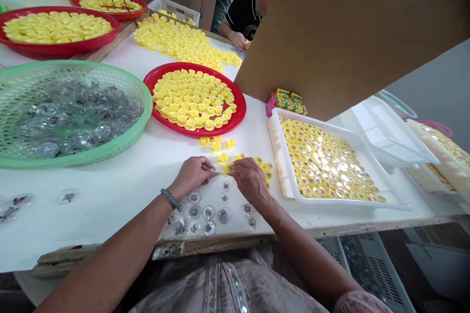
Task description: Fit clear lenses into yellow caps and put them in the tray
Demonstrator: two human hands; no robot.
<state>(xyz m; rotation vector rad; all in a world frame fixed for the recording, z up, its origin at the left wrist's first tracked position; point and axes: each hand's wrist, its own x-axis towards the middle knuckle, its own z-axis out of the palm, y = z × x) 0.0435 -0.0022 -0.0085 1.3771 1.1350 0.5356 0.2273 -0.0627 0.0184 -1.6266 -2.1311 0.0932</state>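
Observation:
My left hand [196,176], with a beaded bracelet on its wrist, is closed in a pinch over the white table. What its fingertips hold is too small to make out. Close by on the right, my right hand [252,181] pinches a small yellow plastic piece [227,168], partly hidden by the fingers. Several clear round discs with dark printed figures [209,212] lie below the hands. Loose yellow cup-shaped pieces [216,147] lie just beyond the fingertips. Beside my right hand are yellow pieces with printed discs on them [267,170], partly covered by it.
A red tray [240,115] of yellow pieces stands ahead. At left is a green basket [146,107] of clear discs. A white tray [276,156] of printed yellow pieces stands right, below a large brown cardboard panel [341,29]. Another person [240,14] sits across the table.

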